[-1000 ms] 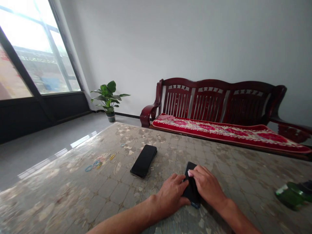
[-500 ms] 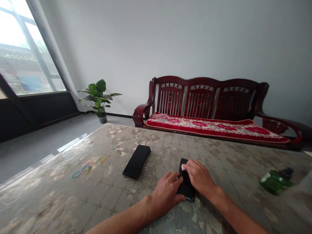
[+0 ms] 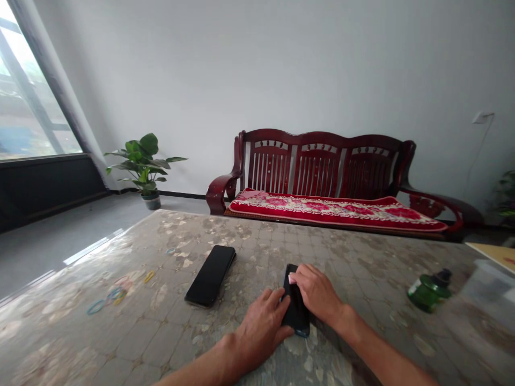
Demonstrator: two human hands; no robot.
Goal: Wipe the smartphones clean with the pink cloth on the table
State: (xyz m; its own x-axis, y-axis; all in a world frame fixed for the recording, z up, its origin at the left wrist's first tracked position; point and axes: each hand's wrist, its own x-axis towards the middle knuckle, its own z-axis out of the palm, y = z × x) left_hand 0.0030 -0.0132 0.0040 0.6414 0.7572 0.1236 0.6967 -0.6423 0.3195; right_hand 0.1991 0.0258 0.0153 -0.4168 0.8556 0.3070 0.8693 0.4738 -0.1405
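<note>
A dark phone (image 3: 295, 313) lies flat on the patterned table (image 3: 362, 268), and both of my hands rest on it. My left hand (image 3: 257, 332) presses its left edge with fingers curled against it. My right hand (image 3: 316, 292) lies over the phone's upper right part, fingers bent down onto its face. A second black phone (image 3: 211, 275) lies apart on the table to the left, untouched.
Several coloured rubber bands (image 3: 115, 294) lie scattered at the table's left. A green bottle (image 3: 428, 292) lies at the right beside a clear plastic box (image 3: 488, 284). Behind the table stand a red wooden bench (image 3: 322, 187) and a potted plant (image 3: 142, 166).
The view has turned to the right, so everything has slid left in the picture. My hands stay on the phone in nearly the same pose.
</note>
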